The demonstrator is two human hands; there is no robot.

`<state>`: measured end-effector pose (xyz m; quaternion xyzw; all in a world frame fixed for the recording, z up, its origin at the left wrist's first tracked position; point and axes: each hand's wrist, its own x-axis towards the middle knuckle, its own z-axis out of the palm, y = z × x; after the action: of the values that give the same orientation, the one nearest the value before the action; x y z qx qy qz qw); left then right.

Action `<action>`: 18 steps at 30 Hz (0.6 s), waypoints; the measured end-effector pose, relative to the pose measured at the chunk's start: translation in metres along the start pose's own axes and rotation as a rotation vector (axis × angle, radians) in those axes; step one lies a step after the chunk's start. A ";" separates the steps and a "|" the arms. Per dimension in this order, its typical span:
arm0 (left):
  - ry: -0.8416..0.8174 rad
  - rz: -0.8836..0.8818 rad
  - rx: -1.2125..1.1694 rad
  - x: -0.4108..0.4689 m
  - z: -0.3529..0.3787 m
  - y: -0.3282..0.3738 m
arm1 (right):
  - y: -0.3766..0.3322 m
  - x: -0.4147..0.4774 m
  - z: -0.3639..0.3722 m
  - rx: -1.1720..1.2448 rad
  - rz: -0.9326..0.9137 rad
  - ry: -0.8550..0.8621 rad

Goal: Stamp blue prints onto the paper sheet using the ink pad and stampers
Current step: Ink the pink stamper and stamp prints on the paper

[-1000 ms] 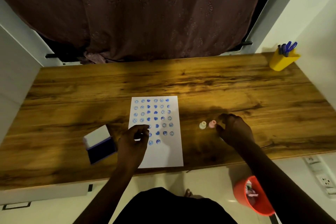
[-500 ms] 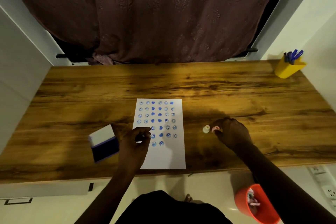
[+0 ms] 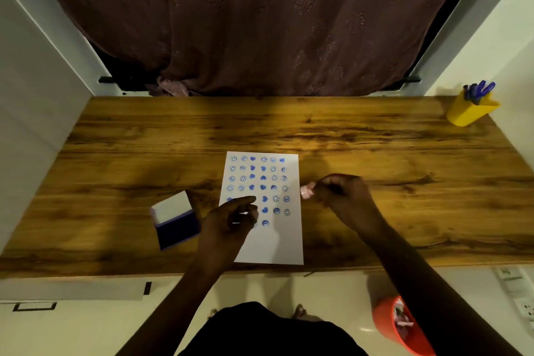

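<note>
The white paper sheet (image 3: 268,243) lies in the middle of the wooden desk, its upper part filled with rows of blue smiley and heart prints. Left of it sits the open ink pad (image 3: 176,229), white lid raised and dark blue pad showing. My left hand (image 3: 229,221) hovers over the sheet's left edge with its fingers curled. Pale bits show between the fingertips, and I cannot tell if it holds a stamper. My right hand (image 3: 342,196) is just right of the sheet, pinching a small pink stamper (image 3: 306,191) at its fingertips.
A yellow cup of blue pens (image 3: 469,108) stands at the desk's far right corner. A dark curtain hangs behind the desk. An orange bin (image 3: 387,324) sits on the floor below the front edge, right of my legs.
My right hand lifted the pink stamper off the desk and carried it left toward the sheet. The cream stamper beside it is no longer visible. My left hand barely moved.
</note>
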<state>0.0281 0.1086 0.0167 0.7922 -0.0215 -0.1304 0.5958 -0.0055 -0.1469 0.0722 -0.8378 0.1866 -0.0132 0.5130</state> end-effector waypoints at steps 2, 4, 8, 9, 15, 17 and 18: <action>-0.076 0.004 -0.037 -0.003 -0.001 0.002 | -0.007 -0.006 0.026 0.140 0.078 -0.132; -0.120 0.000 -0.111 -0.006 -0.005 0.003 | -0.013 -0.010 0.050 0.203 0.115 -0.223; -0.099 -0.001 -0.140 -0.007 -0.020 -0.002 | -0.022 -0.011 0.084 0.262 0.171 -0.313; -0.079 0.006 -0.127 -0.008 -0.025 -0.004 | -0.025 -0.010 0.091 0.261 0.175 -0.323; -0.030 0.018 -0.088 -0.011 -0.053 -0.017 | -0.042 -0.010 0.123 0.183 0.225 -0.388; -0.021 0.028 -0.104 -0.012 -0.061 -0.020 | -0.048 -0.011 0.135 0.134 0.248 -0.443; -0.009 0.037 -0.107 -0.013 -0.065 -0.021 | -0.050 -0.011 0.140 0.126 0.254 -0.461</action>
<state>0.0282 0.1784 0.0155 0.7580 -0.0322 -0.1240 0.6396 0.0292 -0.0031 0.0509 -0.7550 0.1673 0.2310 0.5905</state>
